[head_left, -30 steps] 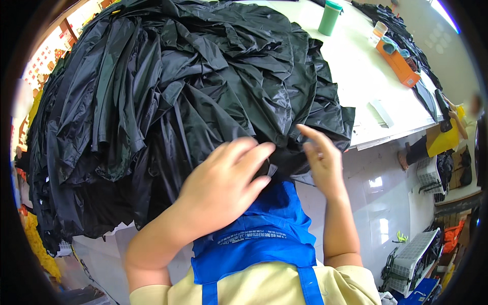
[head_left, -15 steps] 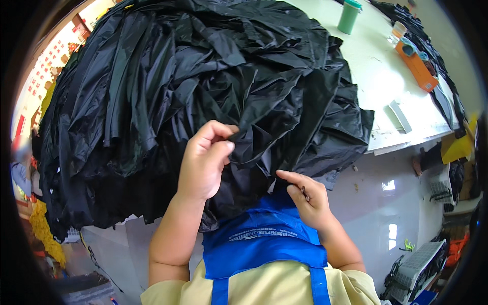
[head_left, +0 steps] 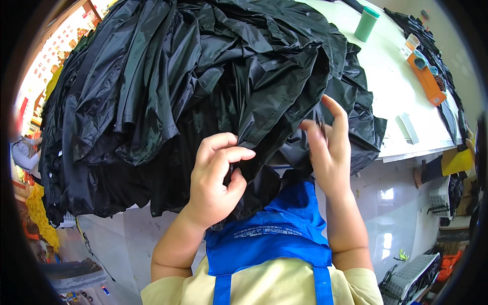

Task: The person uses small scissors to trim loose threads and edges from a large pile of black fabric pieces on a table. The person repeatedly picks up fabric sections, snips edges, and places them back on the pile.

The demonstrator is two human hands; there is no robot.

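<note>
The curled left hand (head_left: 216,178) and wider-spread right hand (head_left: 330,147) are at heaped black fabric (head_left: 218,56). A green cup (head_left: 367,24) and orange box (head_left: 428,84) stand on the table (head_left: 381,68).

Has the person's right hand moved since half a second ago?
Yes: the right hand has moved forward and rightward, judged against the near edge of the white table.

The broad heap of glossy black fabric (head_left: 213,91), cut off at the upper edge, hides part of the flat white table (head_left: 387,84) beneath it, while at its near right side a thin dark object (head_left: 319,120) by the person's bare right hand (head_left: 331,145) is too blurred to tell.
</note>
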